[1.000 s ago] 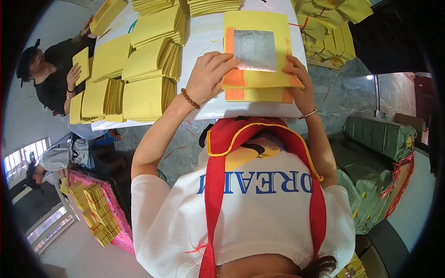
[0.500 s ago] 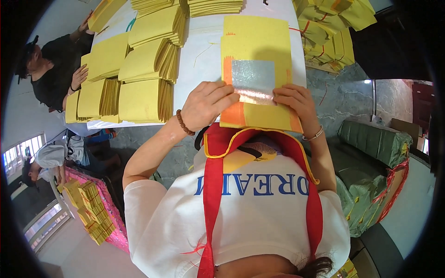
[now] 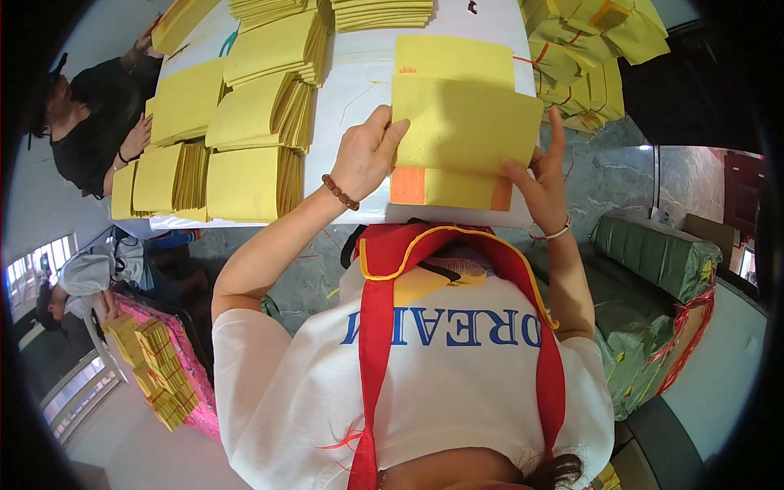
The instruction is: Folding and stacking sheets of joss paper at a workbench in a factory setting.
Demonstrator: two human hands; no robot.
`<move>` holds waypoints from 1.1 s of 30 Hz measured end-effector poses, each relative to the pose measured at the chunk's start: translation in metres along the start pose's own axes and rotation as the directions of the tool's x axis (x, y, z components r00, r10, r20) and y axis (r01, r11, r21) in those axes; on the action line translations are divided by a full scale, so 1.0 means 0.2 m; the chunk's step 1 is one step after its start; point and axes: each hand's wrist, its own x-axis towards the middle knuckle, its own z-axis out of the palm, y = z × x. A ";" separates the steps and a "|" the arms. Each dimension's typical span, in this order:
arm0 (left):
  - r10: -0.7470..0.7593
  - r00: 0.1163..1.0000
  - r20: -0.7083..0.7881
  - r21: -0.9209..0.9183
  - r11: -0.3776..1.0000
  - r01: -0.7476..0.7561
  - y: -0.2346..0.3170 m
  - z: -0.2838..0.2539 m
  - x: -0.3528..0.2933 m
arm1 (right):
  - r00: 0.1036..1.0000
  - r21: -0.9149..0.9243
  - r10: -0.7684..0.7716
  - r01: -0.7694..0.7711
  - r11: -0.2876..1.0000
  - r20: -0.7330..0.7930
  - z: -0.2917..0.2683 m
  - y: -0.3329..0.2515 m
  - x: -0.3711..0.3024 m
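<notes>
A yellow paper sheet (image 3: pixel 461 126), its upper layer folded over and slightly skewed, is held between my hands at the table's near edge. It lies over more yellow paper (image 3: pixel 457 188), which has orange patches at the near corners. My left hand (image 3: pixel 369 157) grips the sheet's left edge, thumb at the side and the other fingers curled. My right hand (image 3: pixel 541 175) pinches the right edge with its thumb on top, while the index finger points upward. The silver square is hidden beneath the sheet.
Folded yellow paper stacks (image 3: pixel 253 114) stand on the white table (image 3: pixel 351 82) to the left. Tied yellow bundles (image 3: pixel 572 73) are beyond its right edge. A co-worker's hand (image 3: pixel 137 135) rests by the left stacks. Green wrapped bales (image 3: pixel 653 253) sit at right.
The near part of the sheet has been folded away from me, covering the silver square. My left hand moved up along the left edge; my right thumb now presses the right edge.
</notes>
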 end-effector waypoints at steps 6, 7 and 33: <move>-0.075 0.995 0.060 -0.020 0.997 0.076 -0.02 -0.02 0.06 | 0.978 -0.492 -0.180 0.210 0.845 0.108 -0.02 -0.03 0.02; -0.079 0.995 0.065 -0.020 0.997 0.081 -0.01 -0.03 0.07 | 0.994 -0.480 -0.088 0.109 0.871 0.067 -0.01 -0.05 0.03; -0.084 0.992 -0.095 -0.134 0.988 0.071 -0.01 -0.09 0.16 | 0.985 -0.347 0.100 -0.144 0.927 -0.140 0.04 0.02 0.11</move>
